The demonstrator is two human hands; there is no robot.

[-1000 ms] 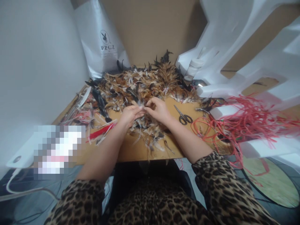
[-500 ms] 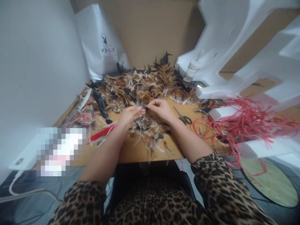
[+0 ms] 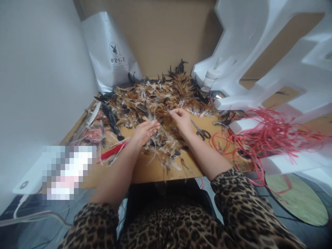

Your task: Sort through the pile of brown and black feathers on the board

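Note:
My left hand is closed in a pinch on a feather, which points up and away from me over the table. A short way to its right, my right hand has thumb and fingers pressed together; whatever is between the tips is too small to make out. Beyond both hands spreads a heap of brown and black feathers. Loose, fluffy feathers lie below and between the hands. Dark-handled scissors rest on the table just right of my right wrist.
The wooden table has a silver bag at the back left. White foam pieces and a bottle stand at right. Red strips hang over the right side, and a white power bank-like box sits at left.
My right hand has moved off to the right, away from my left hand, so a gap shows between them. My left hand stays pinched on the feather.

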